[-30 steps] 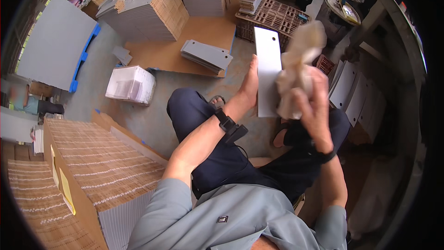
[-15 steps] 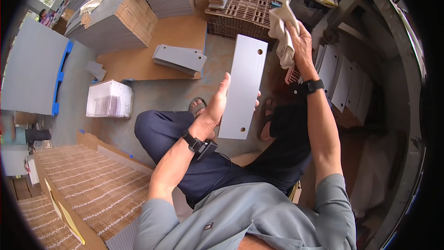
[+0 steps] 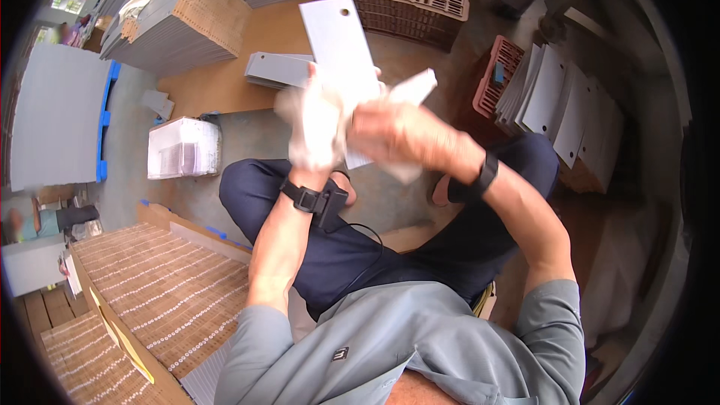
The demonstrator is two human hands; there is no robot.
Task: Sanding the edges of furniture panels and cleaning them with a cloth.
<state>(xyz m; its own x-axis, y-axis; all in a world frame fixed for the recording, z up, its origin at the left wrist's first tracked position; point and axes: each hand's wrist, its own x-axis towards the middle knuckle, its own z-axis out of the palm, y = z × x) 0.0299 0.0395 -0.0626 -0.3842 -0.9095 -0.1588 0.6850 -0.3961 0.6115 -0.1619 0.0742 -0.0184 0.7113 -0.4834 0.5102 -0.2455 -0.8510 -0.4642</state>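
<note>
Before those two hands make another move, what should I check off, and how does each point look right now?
1. Left hand gripping the board: ok, it shows at both edges.
2. Right hand holding the cloth: ok, though both are blurred.
3. Hole at the board's far end uncovered: ok.
4. Near half of the board uncovered: not ok, hands and cloth hide most of it.
5. Surface under the cloth clean: cannot tell.
6. Leaning boards apart from the right hand: ok.
</note>
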